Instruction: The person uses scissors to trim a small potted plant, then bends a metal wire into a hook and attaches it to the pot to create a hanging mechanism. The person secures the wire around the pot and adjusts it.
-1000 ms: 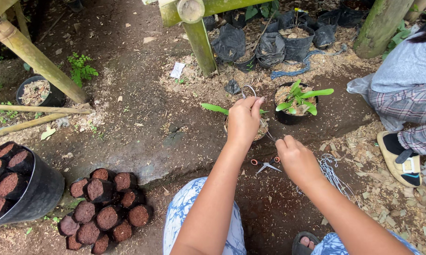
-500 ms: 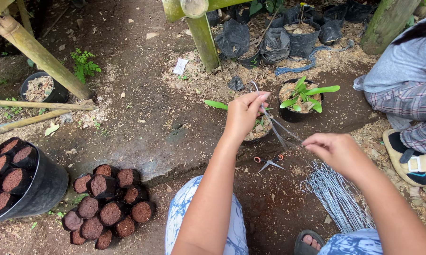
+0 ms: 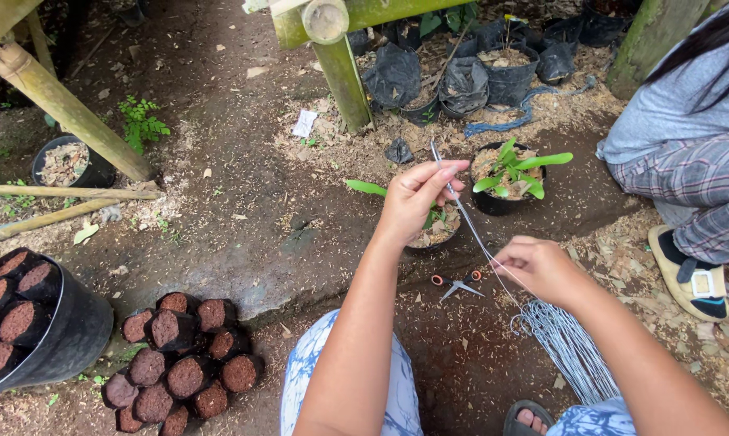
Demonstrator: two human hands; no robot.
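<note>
Our left hand (image 3: pixel 417 198) pinches the far end of a thin wire (image 3: pixel 471 228); our right hand (image 3: pixel 538 266) pinches it nearer, just beside the wire bundle (image 3: pixel 566 355). Scissors (image 3: pixel 459 282) lie on bare dirt between our arms; open ground spreads left.

Bare dirt ground (image 3: pixel 243 218) lies open across the middle left of the frame, giving free passage there. At the centre, the left hand (image 3: pixel 413 202) and right hand (image 3: pixel 538 266) are joined by a taut wire (image 3: pixel 469 226) that bars the gap between them. Just below lie small scissors (image 3: pixel 459 282); at lower right a bundle of wires (image 3: pixel 570 355). A potted plant (image 3: pixel 510 173) and bamboo post (image 3: pixel 344 69) close the upper centre. A seated person's leg (image 3: pixel 695 186) blocks the right edge; coir blocks (image 3: pixel 178 355) crowd the lower left.
</note>
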